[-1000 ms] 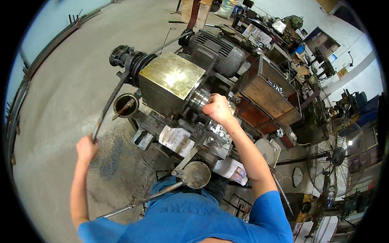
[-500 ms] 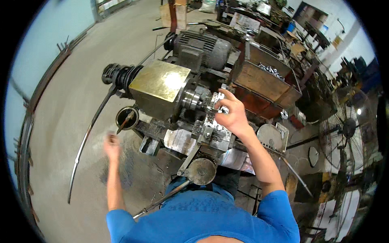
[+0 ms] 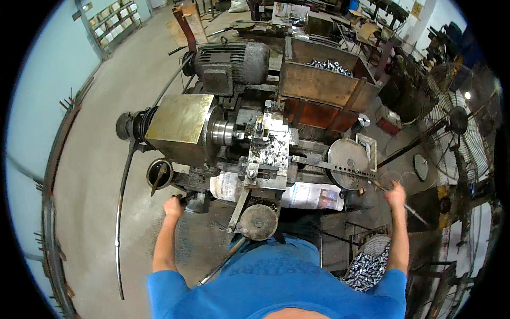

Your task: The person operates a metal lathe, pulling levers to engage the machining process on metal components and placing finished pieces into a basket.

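Note:
My left hand [image 3: 172,206] is closed at the dark end of a small metal bracket [image 3: 197,202] at the machine's left front; what its fingers hold is hidden. Out to the right, my right hand [image 3: 394,194] is closed around a long metal lever rod [image 3: 413,211]. That rod runs from a perforated flat bar [image 3: 334,168] over a round plate [image 3: 348,154]. Between my hands stands a small lathe. Its shiny spindle nose [image 3: 222,132] holds a small metal part [image 3: 240,135], facing a chip-covered slide [image 3: 272,151] with a tool post [image 3: 259,127].
A pot [image 3: 160,173] with a brush in it stands left of the lathe. Behind are a motor [image 3: 232,63] and a wooden box [image 3: 324,84] of metal parts. A basket of small parts [image 3: 366,268] sits near my right arm; a fan [image 3: 456,121] stands right.
My right hand has left the tool post area and moved right and nearer to the lever rod. My left hand has moved right to the bracket. The view has shifted.

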A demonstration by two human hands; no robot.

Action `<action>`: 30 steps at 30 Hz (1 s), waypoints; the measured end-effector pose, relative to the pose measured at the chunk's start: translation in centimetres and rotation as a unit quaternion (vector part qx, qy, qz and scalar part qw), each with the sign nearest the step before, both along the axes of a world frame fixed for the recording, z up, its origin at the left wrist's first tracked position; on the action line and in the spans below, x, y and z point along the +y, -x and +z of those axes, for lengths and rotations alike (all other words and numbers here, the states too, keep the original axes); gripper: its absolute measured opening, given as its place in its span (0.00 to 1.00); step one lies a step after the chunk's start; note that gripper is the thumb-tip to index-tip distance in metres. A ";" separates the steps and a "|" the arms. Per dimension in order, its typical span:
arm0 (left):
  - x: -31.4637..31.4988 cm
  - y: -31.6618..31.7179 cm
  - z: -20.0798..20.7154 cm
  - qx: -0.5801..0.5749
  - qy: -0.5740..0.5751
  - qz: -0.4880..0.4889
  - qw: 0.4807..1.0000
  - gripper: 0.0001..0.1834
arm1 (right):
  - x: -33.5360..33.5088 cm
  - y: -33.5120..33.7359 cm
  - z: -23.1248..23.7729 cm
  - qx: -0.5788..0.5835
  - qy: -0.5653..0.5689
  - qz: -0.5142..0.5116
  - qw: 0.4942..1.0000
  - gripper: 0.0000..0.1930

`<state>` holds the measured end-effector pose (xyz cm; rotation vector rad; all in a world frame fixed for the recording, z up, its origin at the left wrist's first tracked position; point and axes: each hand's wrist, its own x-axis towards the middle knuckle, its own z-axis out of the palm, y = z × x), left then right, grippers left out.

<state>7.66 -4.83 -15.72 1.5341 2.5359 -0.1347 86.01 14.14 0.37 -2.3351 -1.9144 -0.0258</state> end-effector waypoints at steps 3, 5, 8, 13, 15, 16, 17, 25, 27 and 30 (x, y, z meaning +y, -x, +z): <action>-2.3 0.6 -1.5 -0.063 -0.009 0.096 0.993 0.23 | -4.0 -7.2 -3.8 -0.142 0.024 -0.108 0.984 0.25; -4.8 1.4 -2.9 -0.115 -0.031 0.150 0.981 0.23 | -5.0 -7.5 -6.1 -0.169 0.008 -0.103 0.980 0.22; -8.4 1.8 -4.8 -0.204 -0.005 0.197 0.959 0.22 | -9.8 -5.0 -7.2 -0.131 0.062 -0.143 0.979 0.19; -10.8 0.1 -5.7 -0.274 0.016 0.241 0.931 0.20 | -17.8 2.4 -7.6 -0.086 -0.026 -0.139 0.986 0.16; -9.9 -0.1 -5.1 -0.274 -0.019 0.219 0.936 0.18 | -18.9 4.7 -7.4 -0.056 -0.028 -0.161 0.985 0.14; -9.1 0.1 -4.7 -0.283 -0.038 0.217 0.934 0.18 | -19.3 5.4 -6.9 0.002 -0.015 -0.158 0.987 0.15; -8.2 0.4 -4.2 -0.301 -0.055 0.220 0.926 0.18 | -19.4 6.0 -6.6 0.020 -0.013 -0.170 0.985 0.15; -0.8 -1.2 -0.9 -0.203 -0.088 0.112 0.969 0.21 | -19.2 7.7 -4.8 0.028 0.020 -0.192 0.981 0.16; 0.1 -2.1 -0.2 -0.135 -0.049 0.059 0.988 0.23 | -18.9 6.7 -5.2 0.034 0.033 -0.176 0.983 0.17; 1.0 -2.5 0.2 -0.078 0.028 0.000 0.997 0.23 | -17.0 3.4 -6.3 -0.032 0.049 -0.193 0.979 0.16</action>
